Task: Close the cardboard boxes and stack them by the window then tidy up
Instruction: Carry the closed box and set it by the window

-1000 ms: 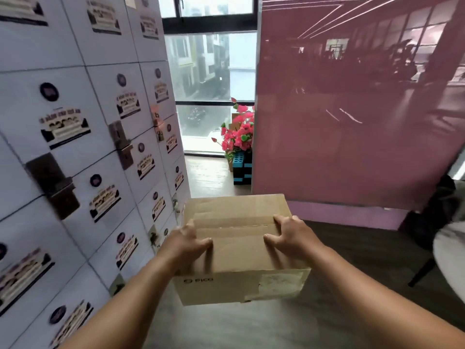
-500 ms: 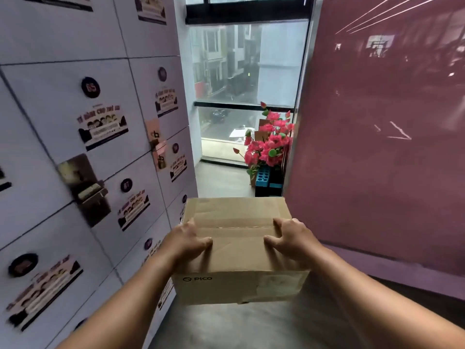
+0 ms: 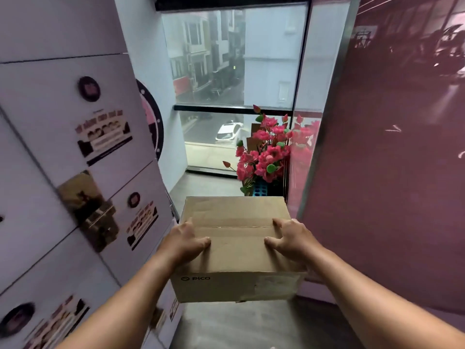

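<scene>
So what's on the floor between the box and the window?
In the head view, mostly bare grey floor. At the right, pink flowers stand on a blue crate, between the cardboard box and the window.

The box (image 3: pixel 236 250) carries one legible mark: the word "PICO", printed in dark letters beside a small round logo, on the left part of its near side face. A pale label (image 3: pixel 274 285) on the right part of the same face is too blurred to read. The lockers (image 3: pixel 63 147) on the left wall bear printed stickers (image 3: pixel 104 137) with lines of text and round dark badges (image 3: pixel 89 88); none of this text is legible.
</scene>
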Demonstrator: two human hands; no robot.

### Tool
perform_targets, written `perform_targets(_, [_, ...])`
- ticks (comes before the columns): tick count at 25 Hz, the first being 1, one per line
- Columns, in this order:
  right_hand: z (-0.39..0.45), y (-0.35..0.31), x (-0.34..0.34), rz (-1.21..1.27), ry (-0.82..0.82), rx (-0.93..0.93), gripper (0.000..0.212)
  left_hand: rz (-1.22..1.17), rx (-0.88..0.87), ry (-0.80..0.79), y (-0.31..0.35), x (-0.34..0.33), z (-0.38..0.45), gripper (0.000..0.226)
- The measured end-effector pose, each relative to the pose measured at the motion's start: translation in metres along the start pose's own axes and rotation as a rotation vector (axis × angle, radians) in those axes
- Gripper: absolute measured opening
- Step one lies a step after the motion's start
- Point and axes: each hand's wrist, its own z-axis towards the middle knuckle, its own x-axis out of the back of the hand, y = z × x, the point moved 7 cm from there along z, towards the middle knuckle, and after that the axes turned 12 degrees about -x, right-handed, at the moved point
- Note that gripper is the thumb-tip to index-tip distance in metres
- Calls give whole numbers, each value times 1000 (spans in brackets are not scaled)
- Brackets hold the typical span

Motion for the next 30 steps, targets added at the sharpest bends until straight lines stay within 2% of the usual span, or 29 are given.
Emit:
perform_targets(6, [187, -36, 28, 8, -18, 19, 62, -31, 105, 14, -8, 10, 178, 70])
perform_targets(9, [265, -68, 45, 22, -20, 39, 60, -2, 134, 48, -16, 28, 250, 69])
perform_targets(20, [562, -201, 40, 35, -56, 69, 58, -21, 212, 70, -131, 69, 535, 73])
perform_targets(30, [826, -284, 34, 10, -124, 99, 60, -91, 267, 16, -210, 92, 786, 62])
